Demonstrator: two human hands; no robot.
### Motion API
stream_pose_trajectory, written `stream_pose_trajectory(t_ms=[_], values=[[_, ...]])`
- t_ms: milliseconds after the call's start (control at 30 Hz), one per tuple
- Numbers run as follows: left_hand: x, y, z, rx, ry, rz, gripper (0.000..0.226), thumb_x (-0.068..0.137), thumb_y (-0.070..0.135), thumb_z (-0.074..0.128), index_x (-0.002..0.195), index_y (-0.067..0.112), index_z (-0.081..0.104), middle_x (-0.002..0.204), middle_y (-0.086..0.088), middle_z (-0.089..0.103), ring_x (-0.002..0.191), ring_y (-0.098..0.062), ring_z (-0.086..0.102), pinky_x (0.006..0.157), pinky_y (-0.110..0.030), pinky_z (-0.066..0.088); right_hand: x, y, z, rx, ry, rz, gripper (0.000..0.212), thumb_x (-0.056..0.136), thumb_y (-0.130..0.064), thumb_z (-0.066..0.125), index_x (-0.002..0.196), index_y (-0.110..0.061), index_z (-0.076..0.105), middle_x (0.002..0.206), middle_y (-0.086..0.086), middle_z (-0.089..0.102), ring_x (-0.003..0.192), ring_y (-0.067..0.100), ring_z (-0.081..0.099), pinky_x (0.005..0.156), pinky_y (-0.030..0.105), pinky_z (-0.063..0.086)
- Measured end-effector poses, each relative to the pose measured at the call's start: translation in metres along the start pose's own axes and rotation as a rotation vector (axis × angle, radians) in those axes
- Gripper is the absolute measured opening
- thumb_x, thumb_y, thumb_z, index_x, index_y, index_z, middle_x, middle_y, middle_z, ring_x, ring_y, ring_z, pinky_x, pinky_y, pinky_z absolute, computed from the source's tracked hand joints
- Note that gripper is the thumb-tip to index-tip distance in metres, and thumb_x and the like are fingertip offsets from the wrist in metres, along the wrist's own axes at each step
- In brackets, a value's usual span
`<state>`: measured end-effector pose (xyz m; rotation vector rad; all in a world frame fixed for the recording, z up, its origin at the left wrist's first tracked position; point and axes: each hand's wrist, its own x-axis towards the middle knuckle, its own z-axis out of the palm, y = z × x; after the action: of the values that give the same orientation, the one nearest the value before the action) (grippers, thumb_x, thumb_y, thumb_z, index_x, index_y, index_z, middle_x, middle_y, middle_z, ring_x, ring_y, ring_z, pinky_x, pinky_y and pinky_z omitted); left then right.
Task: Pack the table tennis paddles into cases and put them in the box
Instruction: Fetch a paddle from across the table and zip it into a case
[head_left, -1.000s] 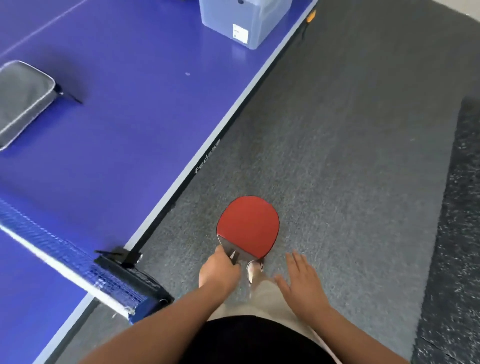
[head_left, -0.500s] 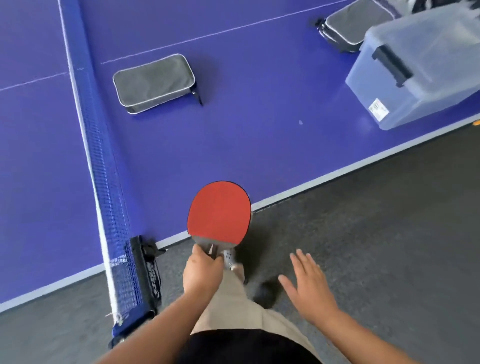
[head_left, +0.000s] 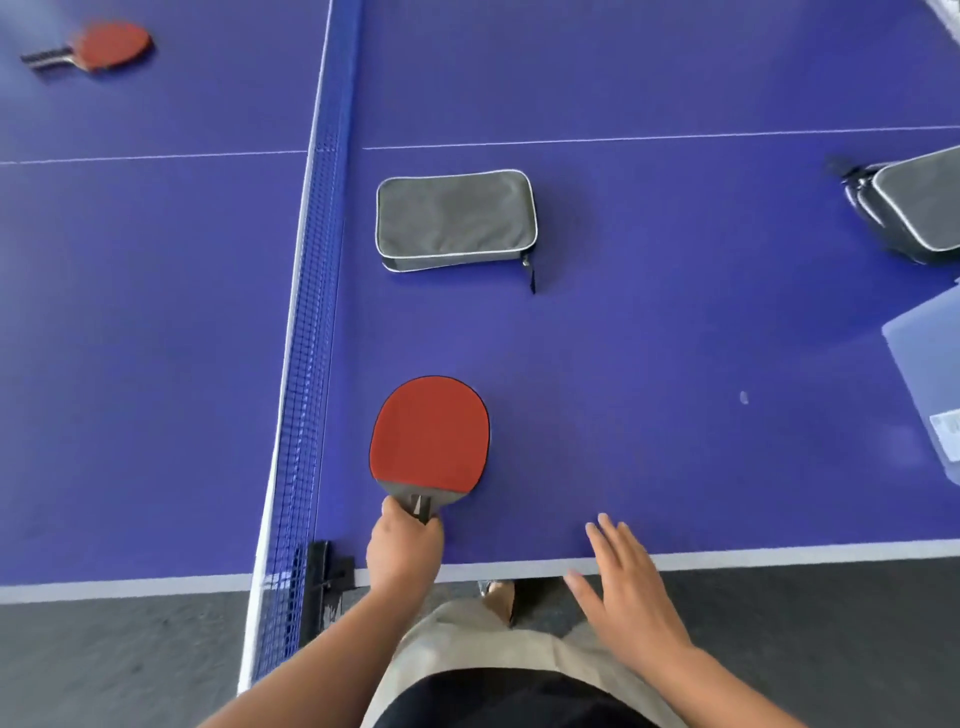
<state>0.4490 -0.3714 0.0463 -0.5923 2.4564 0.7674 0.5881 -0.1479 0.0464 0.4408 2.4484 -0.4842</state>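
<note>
paddle (head_left: 430, 435), red face, seemingly unmarked

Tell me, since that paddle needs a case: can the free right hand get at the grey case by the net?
Probably yes. The right hand is open and holds nothing, and bare table lies between it and the grey case. The left hand and its paddle sit off to the side.

We see a red paddle (head_left: 430, 434) face-up, handle toward us, over the table's near edge just right of the net | a second red paddle (head_left: 101, 49) flat at far left, blurred | a grey zipped case (head_left: 455, 219) flat beyond | another case (head_left: 914, 208) at right | translucent box (head_left: 930, 374) at right edge.
</note>
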Motion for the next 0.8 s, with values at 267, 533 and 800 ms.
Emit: stream_pose_trajectory(t_ms=[267, 533, 800], values=[[0.037, 0.029, -0.007, -0.015, 0.037, -0.073, 0.025, 0.084, 0.027, 0.060, 0.100, 0.011, 0.049, 0.090, -0.006, 0.059, 0.090, -0.036, 0.061, 0.074, -0.039, 0.047, 0.037, -0.007, -0.037, -0.008, -0.065, -0.069, 0.104, 0.070, -0.077, -0.011, 0.158, -0.023, 0.001, 0.164, -0.007, -0.012, 0.150, 0.012, -0.015, 0.122, 0.031, -0.003], [0.052, 0.043, -0.010, -0.022, 0.073, -0.089, 0.023, 0.085, 0.025, 0.061, 0.097, 0.011, 0.047, 0.093, -0.004, 0.052, 0.084, -0.034, 0.056, 0.074, -0.038, 0.045, 0.061, 0.002, -0.065, -0.075, -0.065, -0.110, 0.114, 0.064, -0.081, -0.023, 0.158, -0.021, 0.001, 0.165, -0.005, -0.011, 0.151, 0.016, -0.013, 0.122, 0.033, -0.002], [0.063, 0.037, -0.007, 0.026, 0.088, -0.088, 0.037, 0.081, 0.035, 0.067, 0.101, 0.006, 0.054, 0.104, -0.013, 0.060, 0.093, -0.037, 0.061, 0.080, -0.048, 0.053, 0.066, 0.007, -0.071, -0.071, -0.080, -0.061, 0.118, 0.059, -0.082, -0.028, 0.158, -0.022, 0.000, 0.165, -0.006, -0.012, 0.151, 0.015, -0.014, 0.122, 0.031, -0.003]])
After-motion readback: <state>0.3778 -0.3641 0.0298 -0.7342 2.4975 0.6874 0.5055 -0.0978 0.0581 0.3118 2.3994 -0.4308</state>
